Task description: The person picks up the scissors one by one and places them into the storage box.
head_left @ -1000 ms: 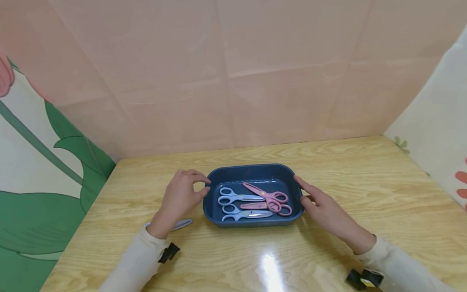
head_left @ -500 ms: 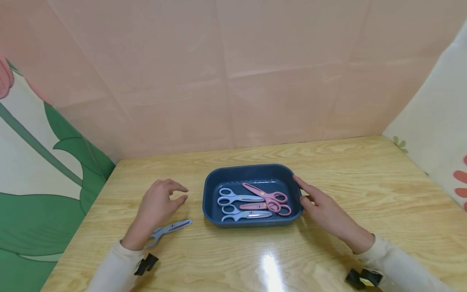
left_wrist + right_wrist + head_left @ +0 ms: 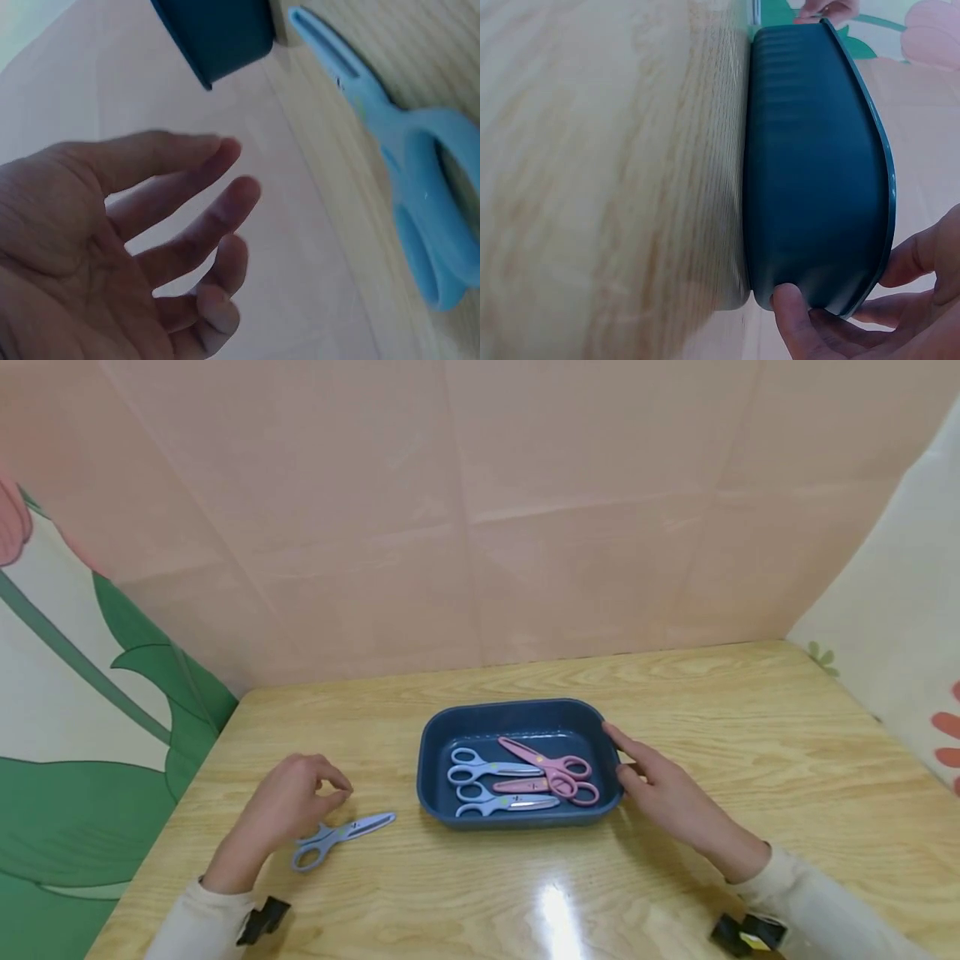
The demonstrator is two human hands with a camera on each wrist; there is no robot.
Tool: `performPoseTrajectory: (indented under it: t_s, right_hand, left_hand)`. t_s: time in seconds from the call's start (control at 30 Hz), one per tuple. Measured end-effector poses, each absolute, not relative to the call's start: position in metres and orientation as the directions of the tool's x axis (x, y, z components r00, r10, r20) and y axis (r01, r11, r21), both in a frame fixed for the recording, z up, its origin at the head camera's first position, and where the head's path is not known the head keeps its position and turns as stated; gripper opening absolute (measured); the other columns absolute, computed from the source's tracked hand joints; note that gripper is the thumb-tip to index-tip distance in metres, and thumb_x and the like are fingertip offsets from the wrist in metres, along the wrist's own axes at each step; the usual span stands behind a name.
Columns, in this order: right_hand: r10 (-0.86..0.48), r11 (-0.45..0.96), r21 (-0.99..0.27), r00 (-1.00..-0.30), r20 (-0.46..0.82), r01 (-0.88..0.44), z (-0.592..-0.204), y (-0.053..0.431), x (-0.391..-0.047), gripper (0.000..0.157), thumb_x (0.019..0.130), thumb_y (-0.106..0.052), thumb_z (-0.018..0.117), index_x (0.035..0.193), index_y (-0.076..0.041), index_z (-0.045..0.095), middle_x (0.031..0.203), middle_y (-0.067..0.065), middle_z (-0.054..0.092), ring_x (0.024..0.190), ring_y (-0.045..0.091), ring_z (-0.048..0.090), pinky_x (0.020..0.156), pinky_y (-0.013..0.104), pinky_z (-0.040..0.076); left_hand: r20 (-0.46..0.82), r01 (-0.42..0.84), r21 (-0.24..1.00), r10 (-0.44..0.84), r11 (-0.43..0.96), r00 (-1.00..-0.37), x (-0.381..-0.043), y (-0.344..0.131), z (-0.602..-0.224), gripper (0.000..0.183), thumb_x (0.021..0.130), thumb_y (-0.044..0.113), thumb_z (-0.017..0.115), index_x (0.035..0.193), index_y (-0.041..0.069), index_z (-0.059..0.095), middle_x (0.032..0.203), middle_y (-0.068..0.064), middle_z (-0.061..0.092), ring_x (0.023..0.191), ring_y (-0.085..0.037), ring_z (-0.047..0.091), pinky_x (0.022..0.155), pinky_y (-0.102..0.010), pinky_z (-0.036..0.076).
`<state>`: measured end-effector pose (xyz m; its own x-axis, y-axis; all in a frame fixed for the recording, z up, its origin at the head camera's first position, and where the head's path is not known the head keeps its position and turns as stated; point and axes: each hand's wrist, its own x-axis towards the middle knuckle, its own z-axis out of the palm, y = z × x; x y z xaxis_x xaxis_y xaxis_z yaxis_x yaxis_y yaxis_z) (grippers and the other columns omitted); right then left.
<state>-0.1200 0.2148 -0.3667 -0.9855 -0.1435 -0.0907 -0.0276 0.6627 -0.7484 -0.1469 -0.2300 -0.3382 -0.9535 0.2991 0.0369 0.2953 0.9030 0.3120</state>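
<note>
A pair of light-blue scissors (image 3: 341,832) lies on the wooden table, blades toward the tray. Just above and beside its handles hovers my left hand (image 3: 288,800), holding nothing; thumb and index tips meet, the other fingers loosely bent. The left wrist view shows these scissors (image 3: 375,112) at the right, apart from the fingers. My right hand (image 3: 671,789) holds the right end of a dark blue tray (image 3: 517,821), index finger at the rim and thumb against the outer wall (image 3: 810,180). Inside lie two blue scissors (image 3: 487,768) and two pink scissors (image 3: 551,764), partly overlapping.
The wooden table (image 3: 750,718) runs back to a pink cloth backdrop (image 3: 480,527). Printed panels with a green-leafed flower (image 3: 142,693) on the left and red petals (image 3: 948,735) on the right flank it. Each wrist carries a small black device (image 3: 262,920).
My left hand has left the tray's left rim and moved left and nearer, uncovering the blue scissors on the table. Its thumb and index have closed together. The right hand and tray stay put.
</note>
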Motion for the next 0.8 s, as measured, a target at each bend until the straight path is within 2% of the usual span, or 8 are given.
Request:
performPoseTrajectory:
  t_s: [0.1, 0.17, 0.3, 0.4, 0.5, 0.63, 0.8]
  right_hand:
    - [-0.14, 0.662, -0.749, -0.987, -0.081, -0.033, -0.368, 0.215, -0.12, 0.058, 0.106, -0.018, 0.04, 0.16, -0.023, 0.021, 0.145, 0.024, 0.042, 0.058, 0.017, 0.045, 0.052, 0.028, 0.042]
    - [-0.138, 0.661, -0.749, -0.988, -0.074, -0.036, -0.368, 0.215, -0.12, 0.057, 0.105, -0.018, 0.04, 0.16, -0.023, 0.022, 0.139, 0.023, 0.044, 0.053, 0.015, 0.044, 0.051, 0.028, 0.042]
    - [-0.139, 0.658, -0.752, -0.988, -0.073, -0.038, -0.368, 0.215, -0.121, 0.058, 0.105, -0.018, 0.04, 0.16, -0.023, 0.022, 0.139, 0.023, 0.044, 0.053, 0.013, 0.044, 0.051, 0.028, 0.042]
    - [-0.143, 0.658, -0.752, -0.987, -0.073, -0.04, -0.367, 0.215, -0.12, 0.058, 0.105, -0.017, 0.04, 0.16, -0.022, 0.022, 0.14, 0.023, 0.044, 0.054, 0.014, 0.044, 0.052, 0.028, 0.042]
    - [-0.148, 0.658, -0.752, -0.986, -0.075, -0.041, -0.367, 0.215, -0.12, 0.058, 0.105, -0.017, 0.04, 0.16, -0.022, 0.021, 0.141, 0.023, 0.043, 0.053, 0.014, 0.044, 0.052, 0.028, 0.042]
    - [-0.148, 0.655, -0.755, -0.985, -0.09, -0.03, -0.367, 0.216, -0.12, 0.059, 0.105, -0.016, 0.039, 0.16, -0.024, 0.02, 0.142, 0.022, 0.041, 0.053, 0.014, 0.044, 0.051, 0.028, 0.042]
    - [-0.147, 0.65, -0.759, -0.985, -0.093, -0.026, -0.367, 0.216, -0.121, 0.059, 0.105, -0.016, 0.039, 0.16, -0.024, 0.019, 0.143, 0.022, 0.04, 0.053, 0.014, 0.044, 0.051, 0.028, 0.043]
  left_hand:
    - [-0.02, 0.305, 0.303, 0.326, 0.903, -0.945, -0.147, -0.233, -0.337, 0.005, 0.085, 0.013, 0.075, 0.087, 0.016, 0.079, 0.088, 0.006, 0.072, 0.08, -0.016, 0.059, 0.067, -0.031, 0.048]
    - [-0.054, 0.306, 0.288, 0.334, 0.908, -0.941, -0.146, -0.235, -0.335, 0.005, 0.083, 0.011, 0.076, 0.085, 0.015, 0.078, 0.089, 0.005, 0.071, 0.082, -0.018, 0.06, 0.068, -0.033, 0.049]
    - [-0.084, 0.292, 0.225, 0.317, 0.93, -0.945, -0.145, -0.245, -0.333, 0.011, 0.076, 0.008, 0.079, 0.076, 0.017, 0.074, 0.094, 0.002, 0.07, 0.089, -0.025, 0.061, 0.068, -0.038, 0.051]
    - [-0.113, 0.303, 0.16, 0.322, 0.939, -0.94, -0.143, -0.251, -0.332, 0.015, 0.073, 0.011, 0.083, 0.071, 0.022, 0.072, 0.096, 0.001, 0.069, 0.092, -0.027, 0.059, 0.07, -0.039, 0.051]
    - [-0.208, 0.299, 0.131, 0.321, 0.945, -0.924, -0.142, -0.254, -0.331, 0.018, 0.07, 0.02, 0.088, 0.073, 0.025, 0.072, 0.1, 0.004, 0.067, 0.093, -0.023, 0.055, 0.073, -0.038, 0.049]
    - [-0.294, 0.299, 0.145, 0.33, 0.943, -0.897, -0.143, -0.253, -0.333, 0.023, 0.066, 0.024, 0.091, 0.079, 0.025, 0.073, 0.102, 0.005, 0.064, 0.098, -0.022, 0.052, 0.075, -0.037, 0.049]
    - [-0.291, 0.306, 0.186, 0.35, 0.934, -0.89, -0.145, -0.249, -0.342, 0.025, 0.062, 0.015, 0.092, 0.079, 0.02, 0.074, 0.093, 0.006, 0.063, 0.091, -0.019, 0.054, 0.071, -0.035, 0.05]
